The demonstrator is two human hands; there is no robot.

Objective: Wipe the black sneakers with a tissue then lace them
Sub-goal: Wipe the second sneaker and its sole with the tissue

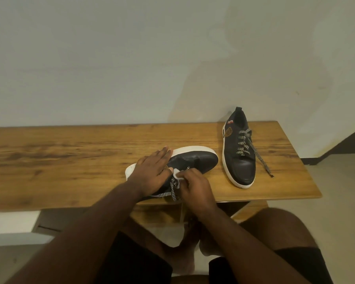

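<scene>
This is looking like a room in a home: a low wooden table (70, 160) is standing against a plain pale painted wall (131, 58), a light tiled floor (336, 181) is showing at right, and dark skirting (344, 144) is running along it.

Wooden table (70, 160), brown grain, long edge flush against a plain pale wall (111, 58). Light floor (336, 181) off the right end, dark skirting (346, 144) along the wall base there. Wooden shelf (158, 212) under the tabletop.
</scene>
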